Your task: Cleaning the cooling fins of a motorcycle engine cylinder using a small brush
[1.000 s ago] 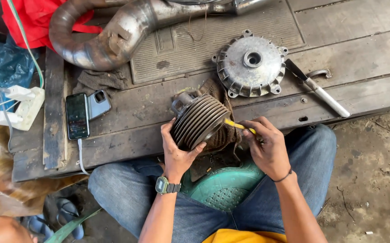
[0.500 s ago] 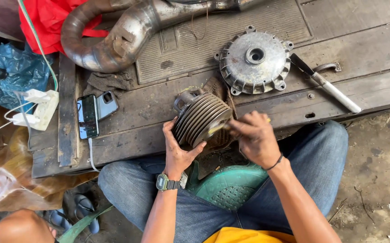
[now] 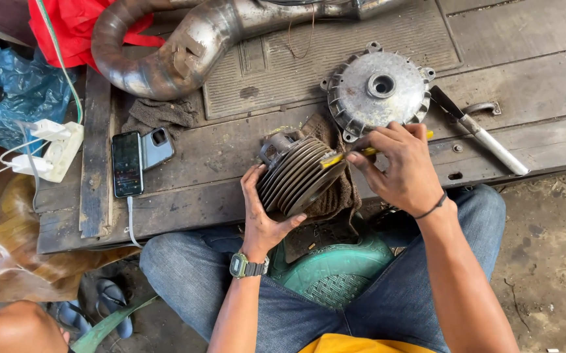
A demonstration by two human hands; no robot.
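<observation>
While the finned cylinder rests on a brown rag at the near edge of the wooden platform, I see the left hand cupping it from below, fingers curled shut around its lower fins. The right hand has its fingers pinched tight on a thin yellow-handled tool, tip touching the cylinder's upper rim. Just behind sits a round metal hub cover; a knife lies to its right. A phone lies well to the left, a rusty exhaust pipe beyond.
</observation>
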